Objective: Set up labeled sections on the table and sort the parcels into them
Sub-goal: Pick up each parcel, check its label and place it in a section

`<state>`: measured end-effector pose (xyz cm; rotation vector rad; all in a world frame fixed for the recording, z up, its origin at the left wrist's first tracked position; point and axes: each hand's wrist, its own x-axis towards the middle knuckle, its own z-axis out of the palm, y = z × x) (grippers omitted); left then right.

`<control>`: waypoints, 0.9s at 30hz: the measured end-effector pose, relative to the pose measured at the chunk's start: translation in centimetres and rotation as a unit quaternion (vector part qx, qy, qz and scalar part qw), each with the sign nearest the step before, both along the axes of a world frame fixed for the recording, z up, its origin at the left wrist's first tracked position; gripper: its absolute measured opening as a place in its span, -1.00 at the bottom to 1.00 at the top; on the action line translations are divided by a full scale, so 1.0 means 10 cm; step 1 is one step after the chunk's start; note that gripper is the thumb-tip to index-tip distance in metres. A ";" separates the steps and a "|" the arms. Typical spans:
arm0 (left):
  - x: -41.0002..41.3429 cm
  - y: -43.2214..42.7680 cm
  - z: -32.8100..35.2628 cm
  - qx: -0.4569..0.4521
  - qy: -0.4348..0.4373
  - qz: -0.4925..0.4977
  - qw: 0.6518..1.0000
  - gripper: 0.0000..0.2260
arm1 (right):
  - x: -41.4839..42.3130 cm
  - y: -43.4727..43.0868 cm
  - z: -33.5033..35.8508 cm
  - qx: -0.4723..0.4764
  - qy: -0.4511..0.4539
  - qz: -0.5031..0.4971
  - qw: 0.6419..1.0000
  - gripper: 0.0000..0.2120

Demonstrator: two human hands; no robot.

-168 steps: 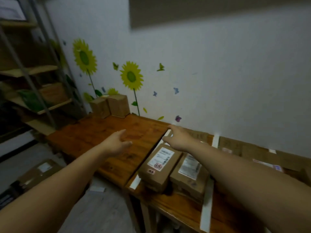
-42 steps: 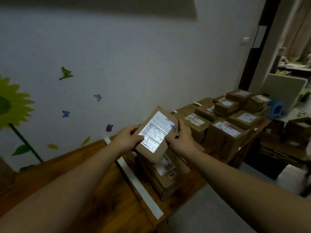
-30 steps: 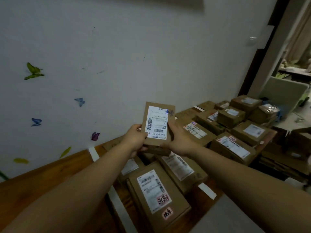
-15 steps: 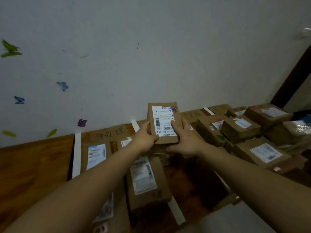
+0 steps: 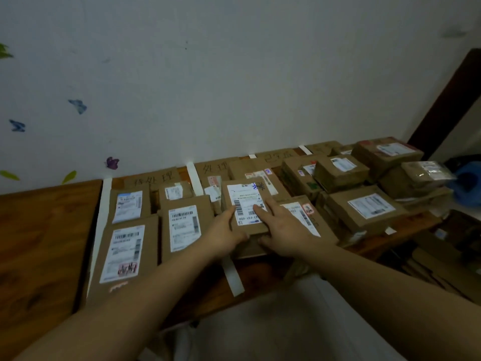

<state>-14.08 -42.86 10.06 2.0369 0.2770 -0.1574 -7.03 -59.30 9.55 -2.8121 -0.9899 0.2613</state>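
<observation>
A small flat cardboard parcel [image 5: 240, 194] with a white shipping label lies on other parcels in the second taped section. My left hand [image 5: 225, 231] grips its left front corner, thumb on the label. My right hand [image 5: 285, 227] holds its right side, with fingers laid over the label and the thumb at the front edge. White tape strips [image 5: 102, 204] divide the wooden table [image 5: 39, 243] into sections. Handwritten cardboard signs [image 5: 153, 178] stand at the back by the wall. The left section holds several labelled parcels [image 5: 125, 254].
Stacked parcels [image 5: 364, 208] crowd the table's right end, with more behind them [image 5: 385, 152]. A blue object [image 5: 466, 183] sits at the far right edge. Flattened cardboard [image 5: 442, 264] lies on the floor to the right. A white wall with butterfly stickers backs the table.
Both hands have lowered the small parcel from chest height down onto the stack in the second section. My view has tilted down and to the right over the sections.
</observation>
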 end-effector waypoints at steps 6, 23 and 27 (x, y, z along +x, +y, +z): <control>-0.31 -0.23 -0.22 -0.024 0.050 0.018 0.998 -0.32 | -0.17 -0.17 -0.17 -0.068 -0.021 0.060 0.996 -0.26; -0.13 -0.75 -1.04 0.006 0.037 0.109 0.993 -0.49 | 0.08 -0.31 -0.79 -0.231 -0.109 0.187 0.949 -0.36; -0.16 -0.71 -0.83 0.060 0.063 0.079 0.993 -0.50 | 0.12 -0.28 -0.72 -0.239 -0.077 0.201 0.947 -0.34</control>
